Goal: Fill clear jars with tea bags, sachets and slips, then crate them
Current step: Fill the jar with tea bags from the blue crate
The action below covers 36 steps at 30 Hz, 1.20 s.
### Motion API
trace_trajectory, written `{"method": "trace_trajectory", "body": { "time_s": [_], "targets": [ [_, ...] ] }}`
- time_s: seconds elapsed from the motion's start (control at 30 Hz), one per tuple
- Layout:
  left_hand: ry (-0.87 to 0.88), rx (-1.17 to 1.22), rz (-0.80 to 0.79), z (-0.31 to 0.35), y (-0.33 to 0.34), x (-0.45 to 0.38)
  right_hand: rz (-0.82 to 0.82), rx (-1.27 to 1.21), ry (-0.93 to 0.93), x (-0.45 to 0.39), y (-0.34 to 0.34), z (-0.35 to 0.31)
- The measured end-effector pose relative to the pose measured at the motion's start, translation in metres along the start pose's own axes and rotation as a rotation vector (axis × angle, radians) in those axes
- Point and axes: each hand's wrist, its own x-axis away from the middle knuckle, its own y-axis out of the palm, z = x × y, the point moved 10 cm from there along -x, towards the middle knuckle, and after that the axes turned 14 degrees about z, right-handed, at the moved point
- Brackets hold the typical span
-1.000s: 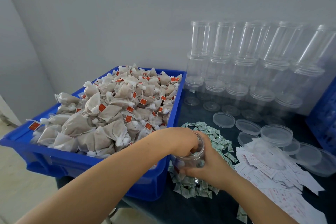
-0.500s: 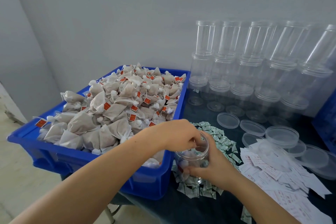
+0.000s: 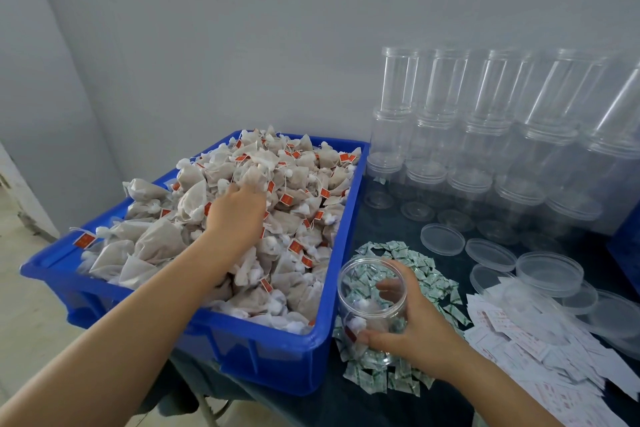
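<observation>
Clear jar (image 3: 372,302) sits on sachets (image 3: 429,274) beside blue crate (image 3: 277,354), right hand (image 3: 412,326) wrapped round it. Left hand (image 3: 239,215) digs curled fingers into tea bags (image 3: 166,239); exact grip unclear.

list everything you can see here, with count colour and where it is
blue plastic crate: one, left
beige mesh tea bags with red tags: many, heaped in the crate
clear plastic jar: one, by the crate, few tea bags inside
green-white sachets: pile, under the jar
white paper slips: pile, right
clear round lids: several, behind the slips
empty clear jars: many, stacked at the wall
left hand: in the tea bags
right hand: holds the jar
</observation>
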Motion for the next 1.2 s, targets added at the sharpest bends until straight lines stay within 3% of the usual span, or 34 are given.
{"method": "trace_trajectory", "body": {
  "time_s": [0.2,0.43,0.77,1.2],
  "targets": [
    [-0.063,-0.199,-0.038,-0.022,0.012,0.001,-0.003,-0.001,0.003,0.0,0.0,-0.001],
    [-0.088,-0.132,0.054,-0.021,0.013,-0.013,-0.01,0.009,0.012,0.0,0.0,-0.001],
    [0.03,-0.121,0.142,-0.003,0.009,-0.018,-0.01,0.01,0.016,0.001,0.0,-0.001],
    [0.05,0.546,0.017,0.031,-0.039,-0.004,-0.008,-0.007,0.01,0.0,0.001,0.002]
  ]
}}
